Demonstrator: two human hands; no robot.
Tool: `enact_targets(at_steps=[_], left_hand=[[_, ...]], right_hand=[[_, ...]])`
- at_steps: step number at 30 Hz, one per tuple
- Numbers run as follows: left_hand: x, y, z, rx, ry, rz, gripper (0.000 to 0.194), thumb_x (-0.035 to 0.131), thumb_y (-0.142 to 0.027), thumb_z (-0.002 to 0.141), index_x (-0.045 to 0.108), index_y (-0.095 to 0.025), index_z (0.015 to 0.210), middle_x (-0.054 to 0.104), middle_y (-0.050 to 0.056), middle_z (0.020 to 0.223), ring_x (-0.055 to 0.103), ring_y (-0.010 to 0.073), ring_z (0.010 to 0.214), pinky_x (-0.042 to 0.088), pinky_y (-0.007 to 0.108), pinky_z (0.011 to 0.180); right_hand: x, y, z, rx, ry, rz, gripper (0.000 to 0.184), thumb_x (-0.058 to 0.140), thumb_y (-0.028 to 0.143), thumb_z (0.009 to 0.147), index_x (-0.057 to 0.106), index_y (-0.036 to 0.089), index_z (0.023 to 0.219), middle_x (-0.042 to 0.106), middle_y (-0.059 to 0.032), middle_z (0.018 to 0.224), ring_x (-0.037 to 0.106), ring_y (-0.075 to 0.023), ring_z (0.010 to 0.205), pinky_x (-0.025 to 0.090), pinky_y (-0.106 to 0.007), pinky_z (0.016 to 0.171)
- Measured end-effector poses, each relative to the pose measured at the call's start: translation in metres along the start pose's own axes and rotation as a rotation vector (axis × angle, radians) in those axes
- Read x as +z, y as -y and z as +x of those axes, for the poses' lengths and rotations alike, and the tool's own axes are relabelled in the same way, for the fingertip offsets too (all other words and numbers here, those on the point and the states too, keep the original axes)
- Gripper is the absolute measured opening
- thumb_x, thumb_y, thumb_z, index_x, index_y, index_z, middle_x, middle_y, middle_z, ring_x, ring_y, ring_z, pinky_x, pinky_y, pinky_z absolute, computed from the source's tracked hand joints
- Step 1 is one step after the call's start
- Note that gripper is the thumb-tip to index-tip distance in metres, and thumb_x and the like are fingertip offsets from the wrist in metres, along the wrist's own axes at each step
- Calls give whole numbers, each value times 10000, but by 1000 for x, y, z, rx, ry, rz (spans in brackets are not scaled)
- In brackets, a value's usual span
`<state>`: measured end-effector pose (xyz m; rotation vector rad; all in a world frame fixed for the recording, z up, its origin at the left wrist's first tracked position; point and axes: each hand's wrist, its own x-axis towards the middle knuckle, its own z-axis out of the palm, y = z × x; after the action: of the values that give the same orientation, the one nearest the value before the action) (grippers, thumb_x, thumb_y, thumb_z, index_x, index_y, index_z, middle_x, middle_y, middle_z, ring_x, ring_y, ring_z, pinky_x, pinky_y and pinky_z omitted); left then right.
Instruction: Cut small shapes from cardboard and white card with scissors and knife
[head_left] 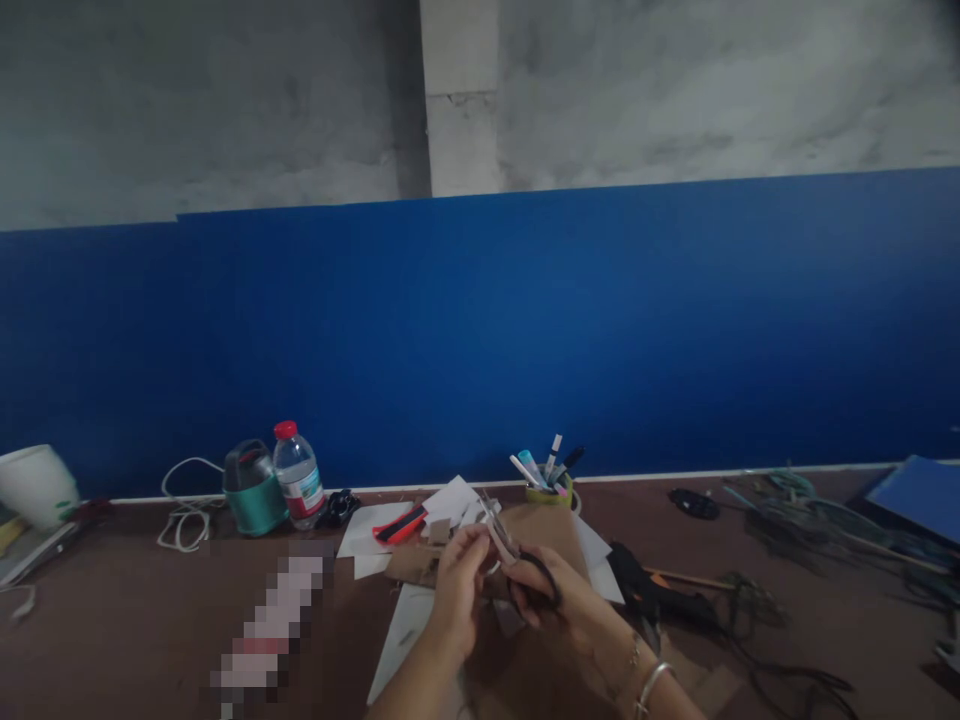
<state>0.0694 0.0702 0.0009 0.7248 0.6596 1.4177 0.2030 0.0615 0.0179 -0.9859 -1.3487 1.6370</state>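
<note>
My right hand (541, 588) grips a pair of scissors (501, 535) by the black handles, blades pointing up and to the left. Close beside the blades, my left hand (463, 572) has its fingers pinched together; a small pale piece seems to be between them, too small to name. Beyond my hands lie white paper sheets (454, 496), brown cardboard (544, 525) and a red and black utility knife (400, 524). Part of the cardboard is hidden by my hands.
A pen cup (559, 494) stands behind the cardboard. To the right lie a black glue gun (660, 595) and tangled wires (795, 510). On the left are a plastic bottle (300, 485), a teal container (256, 508), a white cable (187, 525) and a white cup (39, 487). A blue panel (480, 330) rises behind.
</note>
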Motion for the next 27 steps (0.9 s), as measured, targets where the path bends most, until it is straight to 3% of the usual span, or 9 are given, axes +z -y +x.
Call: enact_targets(at_steps=[3,9,19,23,25,27], left_hand=[[0,2,-1,-41,20,-12,210,718,-323,676,598,-172,758,691,28,747,662,187,754,483,279,708],[1,7,-4,-150,42,-89,499,677,-258,692,487,-224,1152,710,66,950,682,228,837,506,324,723],[3,1,-8,-77,113,-103,570,644,-188,681,495,-239,1229,631,88,1181,654,242,938,500,346,806],[-3,4,-1,-3,29,18,627,719,-206,643,492,-253,1226,610,104,1211,664,241,897,508,361,790],[-8,6,5,73,-39,60,653,746,-238,628,486,-250,1227,611,114,1203,659,242,914,503,367,804],[-13,7,10,172,-144,87,665,748,-270,632,473,-257,1237,609,108,1190,654,222,920,497,355,819]], right_hand=[[2,-1,-1,38,11,127,373,661,494,677,538,142,693,504,52,501,379,-36,367,166,-192,370],[1,-5,-3,125,44,346,369,707,460,653,514,148,621,483,65,509,327,-15,379,159,-179,386],[5,-2,-6,21,126,239,385,673,454,706,528,130,557,478,47,458,366,-25,360,204,-185,388],[4,2,-8,18,113,136,331,676,439,692,541,141,645,504,50,463,373,-32,352,191,-182,362],[-1,3,-7,33,121,-24,313,652,443,711,553,148,747,545,42,493,427,-51,357,184,-180,353],[-7,4,-3,56,50,-214,323,615,463,733,533,167,835,572,40,512,483,-85,376,196,-183,352]])
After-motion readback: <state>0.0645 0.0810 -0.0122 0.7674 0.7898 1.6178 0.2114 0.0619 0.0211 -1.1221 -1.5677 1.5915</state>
